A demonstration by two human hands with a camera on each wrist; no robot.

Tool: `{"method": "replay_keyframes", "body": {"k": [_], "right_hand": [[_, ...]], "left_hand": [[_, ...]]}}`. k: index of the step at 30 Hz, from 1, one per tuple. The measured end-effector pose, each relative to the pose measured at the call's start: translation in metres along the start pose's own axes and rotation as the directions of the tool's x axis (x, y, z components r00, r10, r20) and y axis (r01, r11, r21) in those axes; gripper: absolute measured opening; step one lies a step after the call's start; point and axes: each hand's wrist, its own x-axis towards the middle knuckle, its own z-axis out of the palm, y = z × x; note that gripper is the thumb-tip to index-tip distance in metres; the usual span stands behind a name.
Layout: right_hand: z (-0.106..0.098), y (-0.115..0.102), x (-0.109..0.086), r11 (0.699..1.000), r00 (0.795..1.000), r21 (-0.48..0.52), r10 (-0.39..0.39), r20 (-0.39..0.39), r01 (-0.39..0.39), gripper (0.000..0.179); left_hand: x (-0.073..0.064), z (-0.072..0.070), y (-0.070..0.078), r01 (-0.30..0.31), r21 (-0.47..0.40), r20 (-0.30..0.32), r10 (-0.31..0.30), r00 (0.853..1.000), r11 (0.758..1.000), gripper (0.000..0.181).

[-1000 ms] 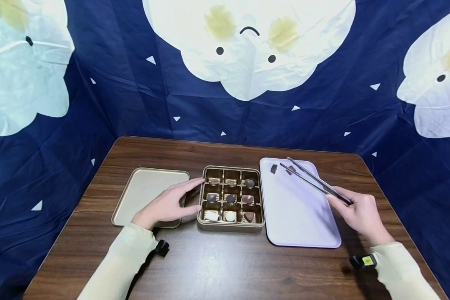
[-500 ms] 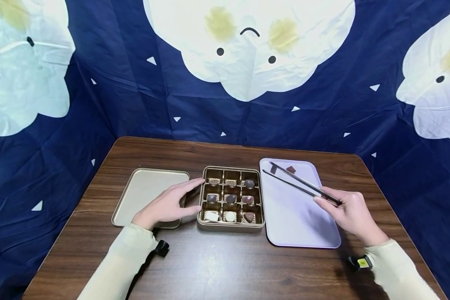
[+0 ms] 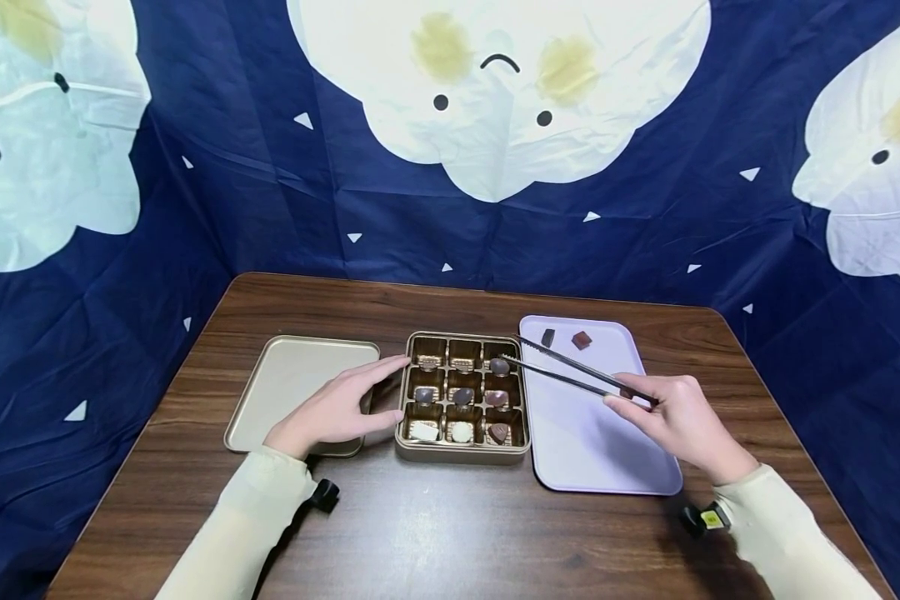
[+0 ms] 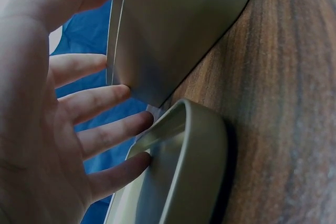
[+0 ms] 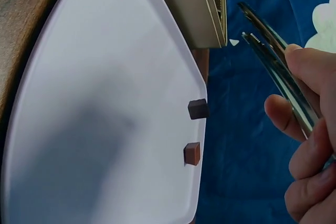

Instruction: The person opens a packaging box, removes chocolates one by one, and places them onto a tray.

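Note:
My left hand (image 3: 341,407) lies along the left side of a gold chocolate box (image 3: 461,456), its fingers and thumb spread, fingertips touching the rim. In the left wrist view the little finger reaches over a shallow gold lid. With my right hand (image 3: 678,421) I hold metal tongs (image 3: 572,362) between thumb and fingers. The tongs' tips are apart over the box's back right compartment, near a dark round chocolate (image 3: 499,367); nothing shows between them. On the lilac tray (image 3: 600,450) lie a dark oblong chocolate (image 3: 547,337) and a brown square chocolate (image 3: 582,340).
The gold lid (image 3: 292,375) lies left of the box, partly under my left hand. Several chocolates sit in the box's middle and front rows. The wooden table (image 3: 420,533) is backed by a blue cloth (image 3: 390,217) with white clouds.
My right hand has moved left with the tongs, from above the brown square chocolate, past the dark oblong one, to the box's back right corner. My left hand has stayed in place.

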Motion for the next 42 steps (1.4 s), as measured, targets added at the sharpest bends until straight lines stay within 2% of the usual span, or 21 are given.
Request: {"method": "replay_keyframes", "body": {"k": [11, 16, 19, 24, 32, 39, 42], "right_hand": [[0.001, -0.012, 0.018, 1.0, 0.991, 0.0, 0.003, 0.134, -0.004, 0.017], [-0.002, -0.018, 0.031, 0.998, 0.983, -0.056, -0.026, 0.18, 0.036, 0.01], [-0.004, -0.022, 0.039, 0.994, 0.979, -0.089, -0.043, 0.201, 0.062, 0.012], [-0.007, -0.025, 0.048, 0.99, 0.97, -0.126, -0.03, 0.241, 0.062, 0.01], [-0.012, -0.037, 0.067, 0.976, 0.932, -0.217, 0.095, 0.351, -0.018, 0.015], [-0.016, -0.048, 0.084, 0.965, 0.911, -0.259, 0.085, 0.403, 0.025, 0.016], [-0.018, -0.051, 0.09, 0.966, 0.9, -0.259, 0.103, 0.423, 0.012, 0.018]], "left_hand": [[0.0, 0.0, 0.0, 0.0, 0.008, 0.001, 0.0, 1.0, 1.0, 0.085], [0.0, 0.0, 0.0, 0.005, 0.009, 0.005, -0.005, 1.0, 1.0, 0.085], [0.0, -0.001, 0.0, 0.003, 0.01, 0.004, -0.003, 1.0, 1.0, 0.085], [0.0, -0.002, 0.001, 0.002, 0.014, 0.007, -0.002, 1.0, 1.0, 0.085], [-0.001, -0.001, 0.001, 0.003, 0.013, 0.005, -0.003, 1.0, 1.0, 0.085], [0.0, -0.001, 0.001, -0.011, 0.023, -0.006, 0.011, 1.0, 1.0, 0.085], [0.0, -0.001, 0.002, -0.013, 0.023, -0.008, 0.014, 1.0, 1.0, 0.085]]}}
